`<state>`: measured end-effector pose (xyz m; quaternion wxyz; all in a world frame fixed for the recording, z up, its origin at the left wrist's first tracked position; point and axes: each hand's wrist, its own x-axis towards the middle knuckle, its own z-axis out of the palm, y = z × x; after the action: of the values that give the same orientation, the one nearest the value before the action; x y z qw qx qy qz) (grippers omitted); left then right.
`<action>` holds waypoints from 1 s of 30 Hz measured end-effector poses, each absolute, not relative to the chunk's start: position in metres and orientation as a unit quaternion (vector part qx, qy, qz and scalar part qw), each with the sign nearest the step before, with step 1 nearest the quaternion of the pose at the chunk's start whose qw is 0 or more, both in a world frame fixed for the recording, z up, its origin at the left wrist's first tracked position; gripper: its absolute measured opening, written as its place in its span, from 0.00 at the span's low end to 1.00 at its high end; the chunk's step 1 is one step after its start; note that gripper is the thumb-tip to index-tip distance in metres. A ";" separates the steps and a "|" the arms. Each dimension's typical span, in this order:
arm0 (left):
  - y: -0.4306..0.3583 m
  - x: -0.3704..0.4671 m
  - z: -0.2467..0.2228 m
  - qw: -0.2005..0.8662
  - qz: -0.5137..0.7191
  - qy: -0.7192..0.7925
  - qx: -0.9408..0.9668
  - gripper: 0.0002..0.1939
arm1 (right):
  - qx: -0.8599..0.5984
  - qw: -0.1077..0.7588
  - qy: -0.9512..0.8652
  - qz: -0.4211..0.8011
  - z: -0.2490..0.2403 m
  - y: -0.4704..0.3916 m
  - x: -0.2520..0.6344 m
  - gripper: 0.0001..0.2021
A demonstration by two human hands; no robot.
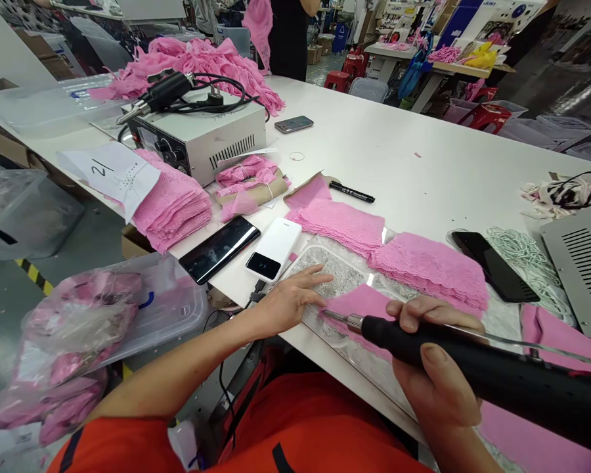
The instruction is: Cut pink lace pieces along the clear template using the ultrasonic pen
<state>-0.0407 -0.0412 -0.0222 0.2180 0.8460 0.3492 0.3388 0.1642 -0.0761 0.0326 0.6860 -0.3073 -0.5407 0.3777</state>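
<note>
Black tool (507, 369) (right hand (440, 378)) at pink fabric (358, 301)

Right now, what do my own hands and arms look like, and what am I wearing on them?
Your left hand and right hand are both ungloved. Your left forearm is bare, below an orange-red left sleeve with a dark stripe. The right sleeve is out of view.

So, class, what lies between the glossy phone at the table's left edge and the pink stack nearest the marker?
A white power bank lies between the phone and the pink stack, as the head view shows.
</note>
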 end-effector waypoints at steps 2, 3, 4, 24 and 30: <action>-0.041 -0.041 -0.022 0.215 0.335 0.346 0.850 0.27 | -0.308 0.683 -0.544 0.377 0.033 -0.076 0.163 0.07; -0.042 -0.041 -0.021 0.215 0.334 0.346 0.850 0.26 | -0.309 0.682 -0.546 0.377 0.033 -0.076 0.163 0.07; -0.042 -0.041 -0.021 0.215 0.334 0.347 0.850 0.26 | -0.308 0.681 -0.547 0.377 0.032 -0.076 0.163 0.07; -0.043 -0.040 -0.018 0.224 0.333 0.352 0.846 0.21 | -0.298 0.676 -0.558 0.378 0.032 -0.076 0.163 0.07; -0.043 -0.040 -0.020 0.219 0.331 0.361 0.844 0.24 | -0.303 0.680 -0.549 0.380 0.034 -0.077 0.163 0.08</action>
<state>-0.0398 -0.0432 -0.0196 0.2185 0.8439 0.3610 0.3314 0.1626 -0.0765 0.0338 0.6800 -0.3029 -0.5492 0.3798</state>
